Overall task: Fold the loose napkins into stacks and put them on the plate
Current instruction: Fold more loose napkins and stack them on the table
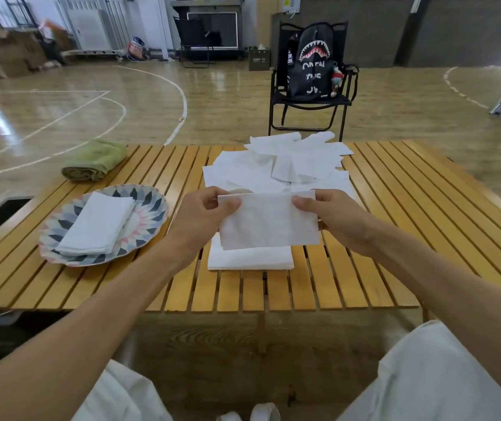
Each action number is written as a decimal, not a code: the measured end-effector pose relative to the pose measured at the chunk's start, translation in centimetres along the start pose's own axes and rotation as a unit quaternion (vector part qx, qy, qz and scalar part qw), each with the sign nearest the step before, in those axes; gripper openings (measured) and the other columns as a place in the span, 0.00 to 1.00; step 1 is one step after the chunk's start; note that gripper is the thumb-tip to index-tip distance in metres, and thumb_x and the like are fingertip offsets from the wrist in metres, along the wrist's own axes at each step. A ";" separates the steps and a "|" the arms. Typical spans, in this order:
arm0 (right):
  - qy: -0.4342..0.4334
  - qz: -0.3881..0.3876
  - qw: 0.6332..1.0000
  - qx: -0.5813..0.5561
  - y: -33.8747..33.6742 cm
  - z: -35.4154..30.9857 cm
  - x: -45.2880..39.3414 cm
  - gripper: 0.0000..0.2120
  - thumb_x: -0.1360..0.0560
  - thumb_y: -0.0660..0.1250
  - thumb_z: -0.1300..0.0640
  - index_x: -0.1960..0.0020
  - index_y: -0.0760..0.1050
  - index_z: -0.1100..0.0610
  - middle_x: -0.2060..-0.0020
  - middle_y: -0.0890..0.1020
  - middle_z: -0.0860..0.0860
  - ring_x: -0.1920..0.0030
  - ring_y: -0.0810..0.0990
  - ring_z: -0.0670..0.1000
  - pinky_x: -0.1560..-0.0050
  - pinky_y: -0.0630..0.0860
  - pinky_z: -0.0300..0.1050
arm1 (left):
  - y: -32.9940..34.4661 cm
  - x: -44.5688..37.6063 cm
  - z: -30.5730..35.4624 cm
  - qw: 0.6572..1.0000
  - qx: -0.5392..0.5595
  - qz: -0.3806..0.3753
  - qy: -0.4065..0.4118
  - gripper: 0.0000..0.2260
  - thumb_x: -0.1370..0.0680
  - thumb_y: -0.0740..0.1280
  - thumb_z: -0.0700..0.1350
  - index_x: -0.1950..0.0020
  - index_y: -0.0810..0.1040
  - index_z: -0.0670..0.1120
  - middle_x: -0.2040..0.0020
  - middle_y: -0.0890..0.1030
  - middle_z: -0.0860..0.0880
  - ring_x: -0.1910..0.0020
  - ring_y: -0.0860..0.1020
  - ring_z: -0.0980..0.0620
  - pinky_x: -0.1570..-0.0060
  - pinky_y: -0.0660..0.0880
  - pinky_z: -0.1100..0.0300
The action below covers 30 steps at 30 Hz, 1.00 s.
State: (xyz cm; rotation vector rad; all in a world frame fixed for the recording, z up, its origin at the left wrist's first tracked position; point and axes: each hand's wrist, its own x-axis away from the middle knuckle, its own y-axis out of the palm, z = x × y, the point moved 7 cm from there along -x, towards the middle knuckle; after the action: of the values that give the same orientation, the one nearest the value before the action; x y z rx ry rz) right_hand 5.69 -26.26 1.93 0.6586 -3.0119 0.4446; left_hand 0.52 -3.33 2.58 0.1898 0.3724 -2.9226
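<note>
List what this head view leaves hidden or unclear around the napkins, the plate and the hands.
- Small folded stack on the table: its far part is hidden behind the held napkin.
- Both hands' fingers, left hand, right hand: hidden behind that napkin.
- Stack on the plate: sheet count too fine to tell; it hides the plate centre.
- Loose pile: overlapping sheets cannot be counted.

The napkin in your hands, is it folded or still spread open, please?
Folded. The napkin shows as a narrow rectangle with a doubled top edge, pinched at both upper corners by the left hand and right hand, above the table.
</note>
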 end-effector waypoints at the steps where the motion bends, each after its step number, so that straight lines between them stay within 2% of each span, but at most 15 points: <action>1: 0.013 0.007 1.000 -0.016 0.3 0.3 -0.3 0.13 0.19 0.65 0.48 0.40 0.81 0.54 0.46 0.85 0.46 0.44 0.83 0.50 0.37 0.76 0.52 | 0.0 -0.1 -0.7 0.999 0.020 0.007 -0.030 0.06 0.21 0.69 0.47 0.49 0.81 0.46 0.52 0.84 0.49 0.50 0.83 0.50 0.56 0.82 0.57; 3: 0.038 0.018 0.999 -0.026 0.9 1.0 -0.9 0.13 0.19 0.65 0.49 0.40 0.80 0.54 0.46 0.85 0.47 0.44 0.83 0.49 0.36 0.77 0.53 | 0.2 0.0 -2.2 0.994 0.060 0.006 -0.092 0.10 0.21 0.69 0.51 0.45 0.80 0.46 0.50 0.84 0.49 0.49 0.83 0.49 0.57 0.81 0.57; 6: 0.070 0.014 0.997 -0.032 2.3 2.0 -1.5 0.13 0.19 0.65 0.49 0.41 0.79 0.56 0.45 0.85 0.50 0.45 0.84 0.51 0.39 0.79 0.54 | 0.8 0.2 -4.0 0.986 0.071 -0.004 -0.153 0.17 0.25 0.73 0.54 0.40 0.77 0.50 0.44 0.82 0.47 0.47 0.82 0.46 0.51 0.80 0.51; 10: 0.094 0.026 0.995 -0.006 3.1 3.0 -2.2 0.10 0.18 0.65 0.52 0.42 0.79 0.56 0.46 0.84 0.51 0.50 0.84 0.49 0.51 0.82 0.46 | 0.4 -0.1 -5.4 0.986 0.046 0.037 -0.154 0.19 0.24 0.73 0.43 0.35 0.72 0.48 0.46 0.81 0.46 0.51 0.82 0.49 0.53 0.82 0.53; 12: 0.094 0.040 0.994 0.037 3.1 3.5 -2.6 0.10 0.19 0.65 0.55 0.42 0.78 0.59 0.46 0.83 0.54 0.52 0.83 0.50 0.57 0.80 0.43 | -0.1 -0.5 -6.2 0.988 -0.004 0.051 -0.148 0.19 0.24 0.72 0.44 0.35 0.71 0.49 0.45 0.80 0.46 0.50 0.81 0.49 0.51 0.81 0.52; 14: 0.095 0.060 0.990 0.087 2.9 4.1 -2.9 0.12 0.20 0.67 0.55 0.42 0.76 0.62 0.47 0.82 0.58 0.56 0.80 0.52 0.61 0.75 0.45 | -0.4 -0.8 -6.8 0.987 -0.057 0.053 -0.139 0.18 0.23 0.71 0.45 0.35 0.71 0.50 0.44 0.79 0.47 0.49 0.79 0.49 0.50 0.80 0.52; 17: 0.087 0.080 0.982 0.149 2.9 4.5 -3.4 0.14 0.21 0.68 0.53 0.38 0.74 0.59 0.48 0.81 0.54 0.52 0.81 0.50 0.55 0.78 0.42 | -0.2 -1.0 -7.1 0.986 -0.114 0.039 -0.118 0.17 0.21 0.68 0.44 0.34 0.69 0.52 0.48 0.78 0.52 0.51 0.77 0.55 0.52 0.78 0.57; 21: 0.064 0.098 0.960 0.256 3.0 4.6 -3.9 0.12 0.21 0.67 0.53 0.40 0.74 0.57 0.49 0.81 0.52 0.49 0.80 0.53 0.48 0.79 0.47 | 0.2 -1.0 -7.5 0.976 -0.197 0.031 -0.084 0.18 0.20 0.65 0.44 0.31 0.66 0.53 0.48 0.75 0.52 0.53 0.75 0.57 0.55 0.76 0.60; 25: 0.060 0.105 0.946 0.302 3.5 5.1 -4.2 0.13 0.22 0.67 0.53 0.40 0.73 0.56 0.50 0.79 0.52 0.50 0.79 0.53 0.48 0.79 0.49 | 0.5 -0.9 -8.1 0.969 -0.235 0.033 -0.071 0.17 0.19 0.63 0.43 0.31 0.65 0.52 0.54 0.72 0.54 0.59 0.73 0.59 0.59 0.74 0.63; 28: 0.060 0.107 0.943 0.311 3.7 5.3 -4.3 0.14 0.22 0.67 0.54 0.38 0.73 0.56 0.49 0.78 0.51 0.49 0.78 0.52 0.52 0.76 0.44 | 0.6 -0.9 -8.2 0.967 -0.243 0.034 -0.068 0.17 0.19 0.63 0.44 0.31 0.65 0.53 0.57 0.71 0.56 0.61 0.72 0.60 0.59 0.75 0.62; 30: 0.053 0.110 0.943 0.309 3.7 5.1 -4.3 0.14 0.23 0.67 0.54 0.38 0.73 0.55 0.49 0.77 0.50 0.49 0.78 0.51 0.54 0.74 0.43 | 0.5 -1.0 -8.2 0.965 -0.250 0.033 -0.068 0.17 0.19 0.63 0.44 0.31 0.65 0.53 0.56 0.72 0.55 0.59 0.73 0.59 0.57 0.77 0.59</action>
State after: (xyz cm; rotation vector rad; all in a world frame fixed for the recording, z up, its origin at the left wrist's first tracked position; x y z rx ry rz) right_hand 8.30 -22.75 -4.37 0.2841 -2.8286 1.4169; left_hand 2.42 -1.50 -5.28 -0.0723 1.0325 -2.6494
